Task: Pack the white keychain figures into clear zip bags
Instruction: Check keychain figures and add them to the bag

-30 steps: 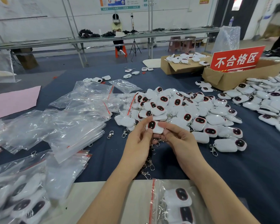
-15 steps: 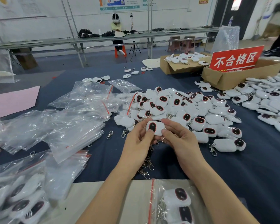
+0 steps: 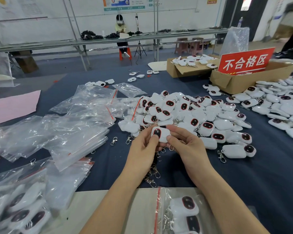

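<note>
Together, left hand (image 3: 142,150) and right hand (image 3: 189,147) pinch one white figure (image 3: 161,134).

A factory packing floor: a cloth-covered table (image 3: 269,174) heaped with identical white figures (image 3: 193,114) and stacks of clear bags (image 3: 71,137), cardboard boxes (image 3: 240,82) behind, one carrying a red sign (image 3: 245,62) in Chinese characters, long metal benches (image 3: 91,41) along the white wall, a seated worker (image 3: 120,26) at one, a chart (image 3: 125,3) posted above.
</note>
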